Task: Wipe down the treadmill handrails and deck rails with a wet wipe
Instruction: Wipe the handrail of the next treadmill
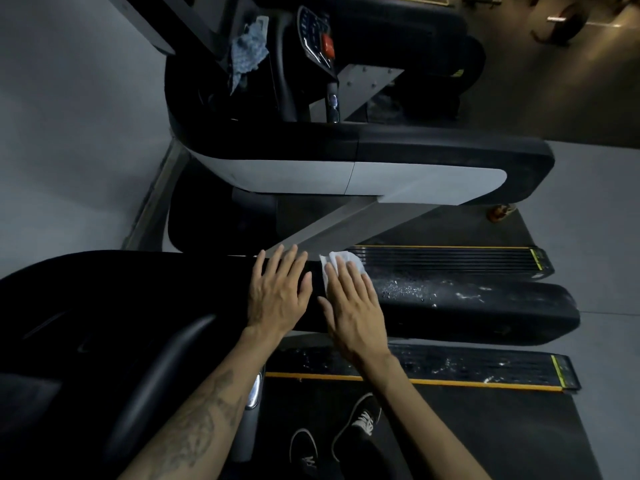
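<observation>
A white wet wipe lies on the near black handrail of the treadmill. My right hand presses flat on the wipe with straight fingers, and the wipe sticks out beyond the fingertips. Just to its left, my left hand rests flat on the same handrail with fingers spread and holds nothing. Right of the hands the handrail shows wet drops and white smears. The deck rail below it, edged in yellow, also carries white smears.
A second treadmill's handrail and deck rail lie beyond. A blue cloth sits on that far console beside a red stop button. A grey wall stands at left. My shoes stand on the belt.
</observation>
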Demonstrator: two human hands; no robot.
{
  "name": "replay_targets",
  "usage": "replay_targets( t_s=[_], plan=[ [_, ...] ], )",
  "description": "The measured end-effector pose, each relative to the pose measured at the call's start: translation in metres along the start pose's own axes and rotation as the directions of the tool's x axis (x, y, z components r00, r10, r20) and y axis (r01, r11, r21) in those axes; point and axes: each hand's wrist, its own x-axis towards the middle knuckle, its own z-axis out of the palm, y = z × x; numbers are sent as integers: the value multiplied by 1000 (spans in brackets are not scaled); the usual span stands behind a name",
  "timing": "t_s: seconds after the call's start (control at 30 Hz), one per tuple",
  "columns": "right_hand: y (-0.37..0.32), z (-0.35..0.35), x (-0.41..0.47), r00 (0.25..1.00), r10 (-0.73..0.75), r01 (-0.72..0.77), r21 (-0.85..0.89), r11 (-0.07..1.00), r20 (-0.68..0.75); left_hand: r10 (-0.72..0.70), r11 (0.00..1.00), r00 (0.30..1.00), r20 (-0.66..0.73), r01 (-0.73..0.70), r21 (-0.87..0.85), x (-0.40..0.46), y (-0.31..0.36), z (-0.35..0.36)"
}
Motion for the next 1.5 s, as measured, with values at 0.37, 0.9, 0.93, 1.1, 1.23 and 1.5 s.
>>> replay_targets(
  t_s=[0.37,0.9,0.93,1.1,1.23,1.5],
  plan=[
    [0,-15,24,997,-44,40,50,998,68,-38,999,999,39,38,0,0,6,-5],
    [5,-31,52,989,9,-13,21,1000,147,-31,999,999,37,31,-10,0,4,-2],
    [8,-32,53,987,49,-50,-2,999,153,-29,1000,999,43,29,-12,-1,5,-3],
    [2,-34,36,964,239,-233,-70,970,113,-11,999,998,61,13,-35,-1,4,-5],
    [1,-33,41,987,86,-88,5,996,134,19,997,997,71,-13,-78,2,15,-6],
    [31,-40,38,975,179,-169,-81,982,129,-16,995,997,74,23,-95,6,29,-2]
  ],
)
